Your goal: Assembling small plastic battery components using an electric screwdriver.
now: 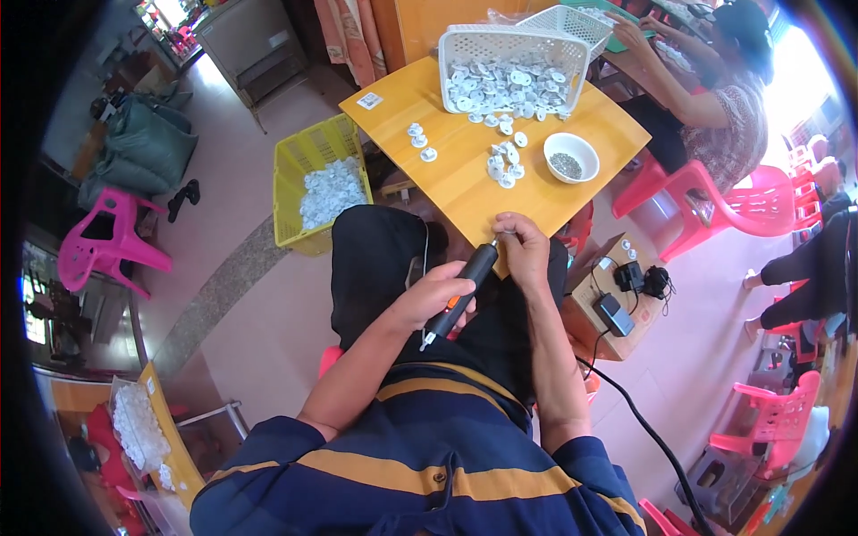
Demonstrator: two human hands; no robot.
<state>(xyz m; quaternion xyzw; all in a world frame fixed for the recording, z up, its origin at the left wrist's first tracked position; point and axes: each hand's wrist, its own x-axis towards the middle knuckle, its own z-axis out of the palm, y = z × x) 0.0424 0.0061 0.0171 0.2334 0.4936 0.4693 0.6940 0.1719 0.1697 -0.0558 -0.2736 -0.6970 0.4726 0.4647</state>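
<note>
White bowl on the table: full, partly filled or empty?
Partly filled: in the white bowl, small grey pieces cover the bottom, leaving bare wall above.

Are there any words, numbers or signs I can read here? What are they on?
None that can be read.
White sticker on the wooden table: dark marks, too small.
Pale label on the grey cabinet: too blurred.
Any others: too small or blurred to tell.

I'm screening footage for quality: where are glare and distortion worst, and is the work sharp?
Head view: glare blows out the upper right, beside the co-worker; head view: black corners, with edges bending near the rim; head view: black tool and white bowl look fairly sharp.
</note>
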